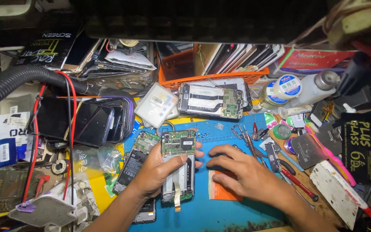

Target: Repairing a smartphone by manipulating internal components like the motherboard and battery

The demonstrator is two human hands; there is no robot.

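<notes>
Both forearms reach up the blue worktop (237,215): left hand (159,169) clasps the opened phone (177,167), long axis running away; right hand (241,172) presses flat, empty, beside it.

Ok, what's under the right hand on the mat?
An orange card on the blue mat shows below the right hand. Its upper part, under the palm, is covered.

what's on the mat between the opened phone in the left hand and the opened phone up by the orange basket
Head view: mostly bare blue mat between the held phone and the upper phone, with only tiny specks, probably screws.
</notes>
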